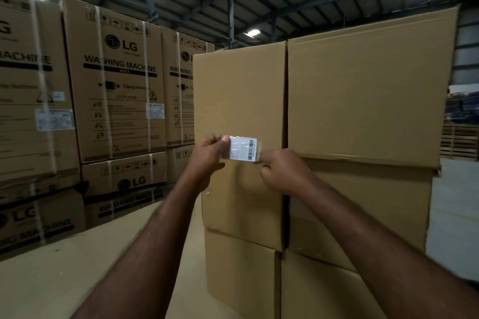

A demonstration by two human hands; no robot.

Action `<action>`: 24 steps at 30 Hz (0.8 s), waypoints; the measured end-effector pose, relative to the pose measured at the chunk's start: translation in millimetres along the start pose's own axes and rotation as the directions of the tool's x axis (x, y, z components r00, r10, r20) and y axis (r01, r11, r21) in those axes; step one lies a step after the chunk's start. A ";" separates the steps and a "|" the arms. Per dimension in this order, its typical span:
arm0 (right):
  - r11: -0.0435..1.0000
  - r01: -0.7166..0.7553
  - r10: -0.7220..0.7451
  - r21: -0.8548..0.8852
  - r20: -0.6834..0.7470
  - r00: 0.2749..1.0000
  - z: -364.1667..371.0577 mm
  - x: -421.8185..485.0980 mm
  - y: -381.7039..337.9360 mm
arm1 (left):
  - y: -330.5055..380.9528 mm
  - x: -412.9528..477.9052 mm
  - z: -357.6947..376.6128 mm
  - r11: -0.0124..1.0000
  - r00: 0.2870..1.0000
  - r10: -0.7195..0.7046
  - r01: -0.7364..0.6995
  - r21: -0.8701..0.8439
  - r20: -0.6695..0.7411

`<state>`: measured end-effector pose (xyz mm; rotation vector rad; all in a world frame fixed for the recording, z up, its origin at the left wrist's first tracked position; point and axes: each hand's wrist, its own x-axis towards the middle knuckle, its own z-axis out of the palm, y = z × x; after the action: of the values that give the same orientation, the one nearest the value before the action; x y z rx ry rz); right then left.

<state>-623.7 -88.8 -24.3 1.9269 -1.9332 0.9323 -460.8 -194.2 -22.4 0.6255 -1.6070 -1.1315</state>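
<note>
A small white barcode label (243, 148) is held up against the front of a tall plain cardboard box (238, 96). My left hand (207, 155) pinches the label's left edge between thumb and fingers. My right hand (283, 172) has its fingers curled and grips the label's lower right corner; the fingertips are hidden behind the hand. A second plain box (368, 90) stands right beside the first, with a narrow dark gap between them.
Stacked washing machine cartons (116, 80) with white straps fill the left side. More plain boxes (241, 272) sit under the upper ones. A flat cardboard surface (64, 274) lies at the lower left. Wooden pallets (460, 141) stand at the far right.
</note>
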 end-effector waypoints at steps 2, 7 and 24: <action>0.948 -0.130 0.136 0.289 -0.002 0.991 -2.6 -13.1 4.7 | -0.1 -7.5 4.5 0.998 1.000 0.001 -0.002 -0.059 -0.016; 0.416 -0.343 0.358 0.842 0.195 0.913 -15.8 -54.4 12.9 | -7.1 -37.5 32.6 0.994 1.000 0.006 -0.004 -0.109 0.022; 0.514 -0.497 0.693 0.699 0.004 0.721 -68.2 -207.0 105.6 | -53.7 -111.2 182.2 0.999 0.815 0.012 0.017 -0.044 0.579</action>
<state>-724.4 108.3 -122.7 1.1725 -2.3167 2.2319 -600.4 -58.5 -125.0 0.2494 -2.0830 -1.4497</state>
